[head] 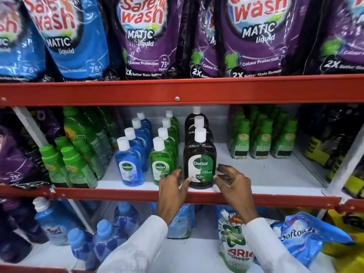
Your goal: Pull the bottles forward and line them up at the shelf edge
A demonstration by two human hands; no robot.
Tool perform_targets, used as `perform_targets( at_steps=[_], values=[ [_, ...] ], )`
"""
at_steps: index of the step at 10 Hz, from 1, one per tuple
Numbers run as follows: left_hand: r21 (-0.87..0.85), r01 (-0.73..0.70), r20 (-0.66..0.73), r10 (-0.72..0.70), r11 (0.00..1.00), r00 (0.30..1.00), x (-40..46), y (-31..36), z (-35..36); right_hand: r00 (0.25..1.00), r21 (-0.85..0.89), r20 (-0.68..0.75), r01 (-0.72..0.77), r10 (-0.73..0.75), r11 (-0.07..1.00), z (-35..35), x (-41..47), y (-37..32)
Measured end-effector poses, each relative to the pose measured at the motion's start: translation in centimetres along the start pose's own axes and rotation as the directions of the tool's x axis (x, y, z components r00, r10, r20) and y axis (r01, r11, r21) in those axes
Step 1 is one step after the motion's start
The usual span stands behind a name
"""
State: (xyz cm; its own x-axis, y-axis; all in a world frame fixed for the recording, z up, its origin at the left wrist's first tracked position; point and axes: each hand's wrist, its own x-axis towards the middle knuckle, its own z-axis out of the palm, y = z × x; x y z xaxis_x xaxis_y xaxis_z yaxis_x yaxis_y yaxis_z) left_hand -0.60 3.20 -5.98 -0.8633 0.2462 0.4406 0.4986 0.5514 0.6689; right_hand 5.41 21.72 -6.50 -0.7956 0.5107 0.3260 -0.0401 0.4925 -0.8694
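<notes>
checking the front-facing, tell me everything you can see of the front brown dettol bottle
The front brown Dettol bottle is dark translucent plastic with a white screw cap and a white-and-green label facing out. It stands upright at the red shelf edge, leading its row. The left hand and right hand flank its base, fingers open.

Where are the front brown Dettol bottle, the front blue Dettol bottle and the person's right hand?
front brown Dettol bottle point(200, 166): head view, on its label.
front blue Dettol bottle point(129, 168): head view, on its label.
right hand point(233, 183): head view, on the back of the hand.

Glossy brown plastic bottle point(200, 162), matt white cap point(200, 134); red painted metal shelf edge point(118, 194).
</notes>
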Motion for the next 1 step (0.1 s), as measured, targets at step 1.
perform_targets(
  at_steps=[1],
  values=[
    [0.112,-0.122,-0.121,0.135,0.986,0.983,0.15,2.16,-2.70,0.932,0.142,-0.356,0.123,-0.066,0.982,-3.16,-2.19,-0.99]
  ],
)
